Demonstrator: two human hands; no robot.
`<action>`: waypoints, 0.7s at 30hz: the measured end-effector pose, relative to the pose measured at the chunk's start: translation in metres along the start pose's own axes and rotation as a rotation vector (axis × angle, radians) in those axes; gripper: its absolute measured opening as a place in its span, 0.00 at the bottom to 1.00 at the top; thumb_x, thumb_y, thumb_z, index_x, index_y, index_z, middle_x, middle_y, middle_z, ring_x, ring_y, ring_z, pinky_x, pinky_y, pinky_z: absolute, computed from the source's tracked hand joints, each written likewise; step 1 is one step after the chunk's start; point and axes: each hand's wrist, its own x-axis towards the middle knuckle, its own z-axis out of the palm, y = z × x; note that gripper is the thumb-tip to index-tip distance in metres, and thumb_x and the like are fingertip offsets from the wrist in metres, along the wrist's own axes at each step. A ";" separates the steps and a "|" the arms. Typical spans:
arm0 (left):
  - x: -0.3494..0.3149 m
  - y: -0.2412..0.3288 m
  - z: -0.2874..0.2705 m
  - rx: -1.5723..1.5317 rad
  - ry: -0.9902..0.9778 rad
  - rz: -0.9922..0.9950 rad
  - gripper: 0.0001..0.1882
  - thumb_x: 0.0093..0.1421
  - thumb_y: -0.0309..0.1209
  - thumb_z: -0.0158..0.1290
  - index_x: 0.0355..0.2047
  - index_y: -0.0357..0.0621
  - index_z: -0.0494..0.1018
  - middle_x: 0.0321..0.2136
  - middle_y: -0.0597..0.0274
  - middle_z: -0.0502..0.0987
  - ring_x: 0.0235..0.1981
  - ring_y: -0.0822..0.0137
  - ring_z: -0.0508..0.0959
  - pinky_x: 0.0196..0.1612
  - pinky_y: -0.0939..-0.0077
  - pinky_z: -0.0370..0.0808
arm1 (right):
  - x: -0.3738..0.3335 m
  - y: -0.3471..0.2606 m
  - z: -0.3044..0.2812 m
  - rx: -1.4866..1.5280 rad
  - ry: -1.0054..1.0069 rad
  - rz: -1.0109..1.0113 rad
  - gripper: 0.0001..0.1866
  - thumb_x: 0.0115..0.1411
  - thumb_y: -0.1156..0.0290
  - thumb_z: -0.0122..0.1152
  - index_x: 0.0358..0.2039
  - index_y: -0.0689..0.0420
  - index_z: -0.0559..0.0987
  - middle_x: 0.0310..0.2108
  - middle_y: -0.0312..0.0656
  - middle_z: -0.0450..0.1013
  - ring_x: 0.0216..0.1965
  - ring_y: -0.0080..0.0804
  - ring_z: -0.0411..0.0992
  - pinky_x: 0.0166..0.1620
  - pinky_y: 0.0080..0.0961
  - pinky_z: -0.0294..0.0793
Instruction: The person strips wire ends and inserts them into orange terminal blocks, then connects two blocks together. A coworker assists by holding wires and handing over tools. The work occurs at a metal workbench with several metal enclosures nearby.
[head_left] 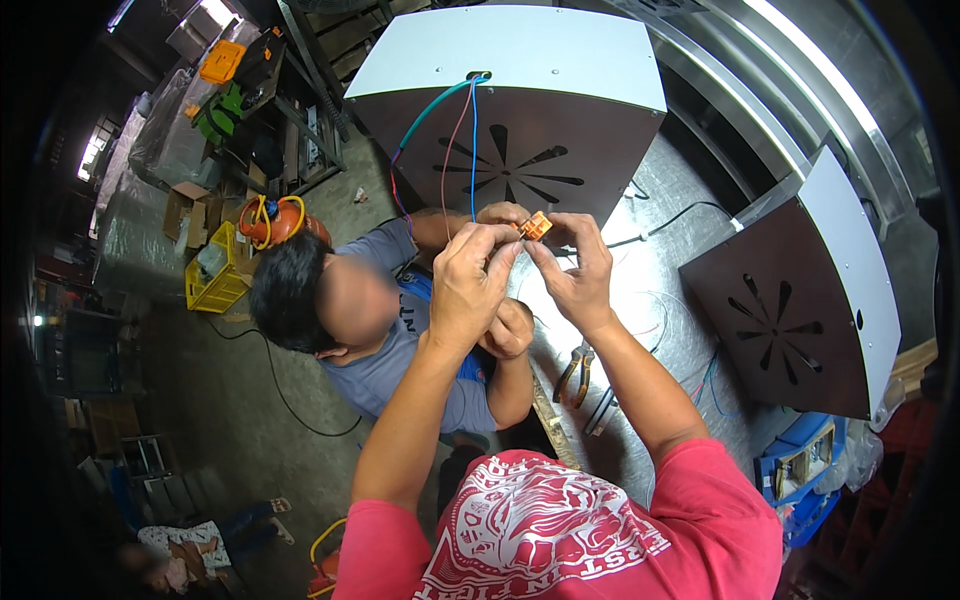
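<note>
An orange wire connector [537, 226] sits at the fingertips of my two raised hands. My right hand [580, 275] pinches it between thumb and forefinger. My left hand [468, 285] is closed in a pinch against the connector's near left side; what lies between its fingertips is too small to make out. A blue wire [473, 150] and a brown wire [450, 150] hang from a hole in the white cabinet top [510, 40] and pass behind my left hand. A green sleeve [425, 112] bends left from the same hole, with thin wires out of its end.
A co-worker in a grey shirt [375, 255] leans in at left, with one hand [510, 330] just below mine. Pliers [574, 375] lie on the metal table [650, 250]. A second cabinet [780, 310] stands right, above a blue bin [800, 460]. An orange tank [285, 220] stands on the floor.
</note>
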 end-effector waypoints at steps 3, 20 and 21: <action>0.000 -0.001 0.001 -0.001 0.022 0.020 0.06 0.60 0.24 0.61 0.38 0.38 0.79 0.33 0.51 0.81 0.34 0.51 0.82 0.38 0.62 0.79 | 0.000 -0.001 -0.002 -0.006 -0.026 0.006 0.18 0.58 0.73 0.74 0.46 0.63 0.78 0.37 0.42 0.76 0.35 0.28 0.79 0.39 0.25 0.79; -0.006 -0.010 0.013 -0.192 0.043 -0.174 0.10 0.60 0.22 0.60 0.42 0.35 0.77 0.37 0.54 0.83 0.31 0.65 0.83 0.38 0.71 0.80 | 0.005 0.000 -0.006 0.028 -0.095 -0.032 0.17 0.58 0.76 0.73 0.46 0.65 0.77 0.37 0.45 0.76 0.35 0.29 0.79 0.39 0.25 0.80; -0.006 -0.010 0.013 -0.197 0.042 -0.176 0.10 0.60 0.22 0.60 0.42 0.35 0.77 0.36 0.54 0.83 0.31 0.64 0.83 0.38 0.71 0.80 | 0.004 0.000 -0.008 0.018 -0.106 -0.016 0.17 0.58 0.76 0.73 0.46 0.65 0.77 0.37 0.45 0.76 0.35 0.29 0.79 0.39 0.25 0.80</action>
